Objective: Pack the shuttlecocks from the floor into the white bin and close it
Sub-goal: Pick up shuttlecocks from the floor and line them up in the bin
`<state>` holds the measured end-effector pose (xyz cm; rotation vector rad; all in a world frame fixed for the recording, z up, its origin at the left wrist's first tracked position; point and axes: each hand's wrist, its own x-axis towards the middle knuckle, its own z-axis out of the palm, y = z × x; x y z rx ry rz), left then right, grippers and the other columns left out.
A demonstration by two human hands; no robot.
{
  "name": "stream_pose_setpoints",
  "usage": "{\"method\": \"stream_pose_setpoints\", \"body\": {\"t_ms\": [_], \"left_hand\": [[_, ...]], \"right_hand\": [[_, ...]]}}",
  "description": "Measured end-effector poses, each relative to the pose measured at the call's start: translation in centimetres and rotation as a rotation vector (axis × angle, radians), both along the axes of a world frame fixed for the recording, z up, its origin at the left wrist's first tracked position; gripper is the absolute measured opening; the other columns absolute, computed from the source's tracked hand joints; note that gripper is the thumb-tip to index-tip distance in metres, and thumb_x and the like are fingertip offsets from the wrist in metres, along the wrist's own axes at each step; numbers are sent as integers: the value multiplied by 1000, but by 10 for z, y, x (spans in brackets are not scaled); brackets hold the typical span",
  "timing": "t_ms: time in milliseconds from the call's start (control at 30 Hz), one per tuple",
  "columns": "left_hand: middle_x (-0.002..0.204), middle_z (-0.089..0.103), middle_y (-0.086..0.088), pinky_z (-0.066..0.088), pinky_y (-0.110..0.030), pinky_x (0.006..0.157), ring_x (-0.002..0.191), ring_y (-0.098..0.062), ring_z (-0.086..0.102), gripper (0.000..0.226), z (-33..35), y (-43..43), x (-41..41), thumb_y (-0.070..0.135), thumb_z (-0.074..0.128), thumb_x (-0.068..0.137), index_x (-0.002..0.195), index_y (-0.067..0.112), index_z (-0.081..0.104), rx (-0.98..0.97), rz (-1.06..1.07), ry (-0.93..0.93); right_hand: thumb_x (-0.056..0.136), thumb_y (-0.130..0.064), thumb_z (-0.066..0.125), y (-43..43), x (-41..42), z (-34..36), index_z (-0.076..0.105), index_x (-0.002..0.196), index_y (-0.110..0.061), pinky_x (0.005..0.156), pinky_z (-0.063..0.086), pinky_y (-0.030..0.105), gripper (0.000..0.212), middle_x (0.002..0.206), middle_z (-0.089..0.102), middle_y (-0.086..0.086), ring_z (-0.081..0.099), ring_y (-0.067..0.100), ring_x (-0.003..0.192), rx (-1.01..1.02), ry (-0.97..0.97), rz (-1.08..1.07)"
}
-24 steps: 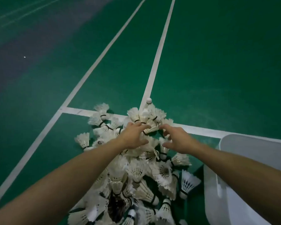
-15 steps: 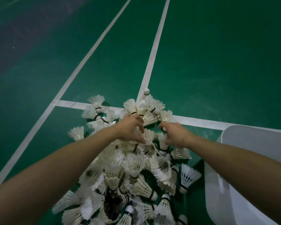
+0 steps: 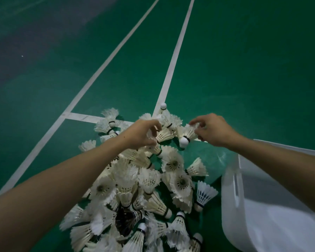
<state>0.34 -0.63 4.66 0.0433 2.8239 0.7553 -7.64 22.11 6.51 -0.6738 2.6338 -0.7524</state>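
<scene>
A heap of several white feather shuttlecocks [image 3: 145, 182] lies on the green court floor in front of me. My right hand [image 3: 214, 130] pinches one shuttlecock [image 3: 186, 134] by its feather skirt, lifted above the far edge of the heap with its cork pointing down. My left hand [image 3: 141, 134] is over the heap's far part, fingers curled round a shuttlecock [image 3: 150, 135] that is mostly hidden in its grip. The white bin [image 3: 262, 206] stands open at the right, under my right forearm.
White court lines [image 3: 173, 62] run away from me and cross just behind the heap. A single shuttlecock [image 3: 163, 108] stands cork-up at the heap's far tip. Green floor stretches on all sides beyond the heap.
Both hands have closed on shuttlecocks and risen from the heap. My right hand has moved to the right and lifted one shuttlecock free.
</scene>
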Motion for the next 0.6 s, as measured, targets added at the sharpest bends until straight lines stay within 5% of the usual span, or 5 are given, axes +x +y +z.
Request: {"method": "stream_pose_setpoints", "body": {"t_ms": [67, 233, 400, 600], "left_hand": [[100, 64, 7, 41, -9, 61, 71, 7, 53, 49, 19, 5, 4, 12, 74, 78, 121, 24, 53, 28, 40, 25], [90, 67, 9, 53, -25, 74, 65, -8, 60, 87, 73, 39, 12, 18, 83, 67, 137, 40, 36, 122, 15, 116], [87, 69, 7, 55, -20, 76, 80, -8, 67, 86, 102, 109, 7, 15, 83, 67, 135, 41, 37, 252, -117, 158], [86, 68, 7, 50, -18, 71, 74, -4, 65, 77, 94, 188, -15, 14, 83, 69, 132, 35, 43, 391, -132, 229]], "right_hand": [[88, -12, 64, 11, 7, 20, 66, 120, -21, 56, 46, 19, 34, 95, 70, 8, 60, 13, 65, -25, 47, 1], [73, -12, 79, 53, 29, 68, 68, 117, -18, 67, 46, 24, 46, 81, 68, 3, 54, 12, 63, -80, 170, -28], [70, -12, 79, 121, 44, 84, 74, 103, -16, 58, 42, 14, 33, 68, 66, -2, 51, 1, 51, -140, 286, -149], [67, -13, 83, 204, 50, 54, 75, 94, -13, 70, 51, 28, 28, 69, 65, -3, 61, 15, 64, -247, 277, -438]]}}
